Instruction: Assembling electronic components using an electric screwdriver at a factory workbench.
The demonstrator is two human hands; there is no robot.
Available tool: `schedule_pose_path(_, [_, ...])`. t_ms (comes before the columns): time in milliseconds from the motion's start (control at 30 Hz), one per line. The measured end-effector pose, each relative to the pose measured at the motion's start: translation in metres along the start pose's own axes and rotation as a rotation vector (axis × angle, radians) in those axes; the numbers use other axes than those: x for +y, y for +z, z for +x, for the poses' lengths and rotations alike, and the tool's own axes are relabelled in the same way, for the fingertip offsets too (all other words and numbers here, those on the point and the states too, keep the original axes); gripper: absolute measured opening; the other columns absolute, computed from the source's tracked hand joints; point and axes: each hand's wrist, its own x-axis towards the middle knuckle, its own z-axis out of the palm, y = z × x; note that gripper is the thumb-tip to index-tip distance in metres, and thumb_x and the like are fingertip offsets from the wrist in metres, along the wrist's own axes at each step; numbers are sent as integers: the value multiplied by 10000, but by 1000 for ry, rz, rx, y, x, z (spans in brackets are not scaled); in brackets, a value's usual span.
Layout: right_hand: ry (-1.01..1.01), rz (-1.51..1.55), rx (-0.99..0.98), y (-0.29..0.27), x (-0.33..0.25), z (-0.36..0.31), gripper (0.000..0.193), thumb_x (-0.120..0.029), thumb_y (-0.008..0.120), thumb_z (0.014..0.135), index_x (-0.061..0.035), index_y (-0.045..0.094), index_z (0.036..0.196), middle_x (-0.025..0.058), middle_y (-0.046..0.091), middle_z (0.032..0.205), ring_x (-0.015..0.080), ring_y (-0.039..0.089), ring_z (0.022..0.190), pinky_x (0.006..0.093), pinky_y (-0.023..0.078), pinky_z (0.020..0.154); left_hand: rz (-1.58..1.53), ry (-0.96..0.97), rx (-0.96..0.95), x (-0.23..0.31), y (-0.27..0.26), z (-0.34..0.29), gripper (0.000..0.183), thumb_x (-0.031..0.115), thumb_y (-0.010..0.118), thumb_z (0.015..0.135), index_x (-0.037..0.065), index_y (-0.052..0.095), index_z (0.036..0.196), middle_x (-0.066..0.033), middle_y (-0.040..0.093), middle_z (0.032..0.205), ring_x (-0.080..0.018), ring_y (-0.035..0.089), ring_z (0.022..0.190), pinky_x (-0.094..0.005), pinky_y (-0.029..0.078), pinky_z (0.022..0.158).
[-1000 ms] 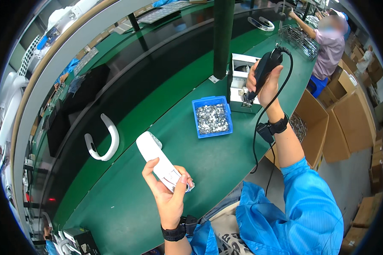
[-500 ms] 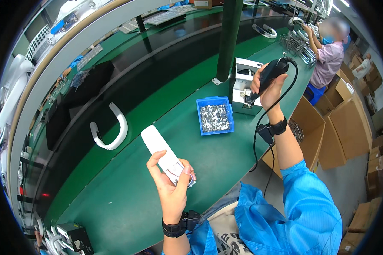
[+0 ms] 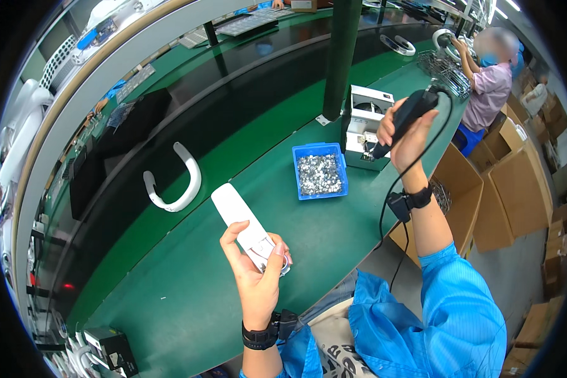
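Note:
My left hand (image 3: 256, 271) is closed around a long white plastic housing (image 3: 238, 217) with a rounded far end. Thin wires and a small round part show at its near end, partly behind my fingers. My right hand (image 3: 409, 142) grips a black electric screwdriver (image 3: 408, 116) with a cord (image 3: 385, 205) looping down from its back end. The screwdriver's front end points down and left, close to a grey-and-white box-shaped machine (image 3: 372, 104); I cannot tell whether they touch. Left of that machine stands a blue bin (image 3: 344, 179) full of small metallic parts.
A white U-shaped piece (image 3: 192, 183) lies on the dark conveyor (image 3: 233, 120) beyond the green table (image 3: 189, 302). A green post (image 3: 341, 63) rises behind the bin. At the far right a person (image 3: 488, 88) handles parts beside wire racks (image 3: 444, 69). Open cardboard boxes (image 3: 513, 189) stand on the floor.
The white U-shaped piece has shifted right and away along the conveyor. My right hand with the screwdriver has moved slightly right. My left hand keeps its hold, nearly unmoved.

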Motion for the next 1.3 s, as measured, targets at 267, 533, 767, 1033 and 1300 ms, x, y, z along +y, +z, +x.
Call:
schedule_pose_path(267, [75,355,-77,72,-56,-41,904,-955,245,906,-95,503,1014,22,429,650,142,393,476,304,345,476,127,67,-67,4,-8,-4,458,-16,635,1014,84,446,1420,-88,630,980,-140,625,795,-290,514,714])
schedule_pose_path(533, [217,621,-380,165,-58,-83,781,-854,315,989,-93,475,1058,-14,405,625,94,353,423,277,363,413,103,5,-149,10,-16,-4,319,76,681,1022,0,667,1332,-57,653,1055,-126,626,845,-264,509,745])
schedule_pose_path(767, [260,648,-395,184,-48,-90,789,-865,306,981,-99,473,1063,-15,397,621,94,354,423,273,361,415,69,4,-171,3,-26,-8,90,76,702,1017,16,717,1083,-31,643,1019,-96,585,854,-259,476,745])
schedule_pose_path(1033, [146,553,-432,185,-62,-92,792,-891,313,957,-118,454,1056,-3,432,618,105,384,421,274,350,406,84,39,-152,-1,-29,-9,67,51,727,992,14,676,967,-39,648,996,-107,588,843,-272,474,741])
schedule_pose_path(1300, [95,614,-656,185,-63,-92,884,-953,397,869,-99,427,1095,55,499,651,176,482,471,313,381,425,120,2,-129,8,-26,-10,57,34,714,997,-18,727,1019,-73,676,1085,-126,650,858,-271,514,760])
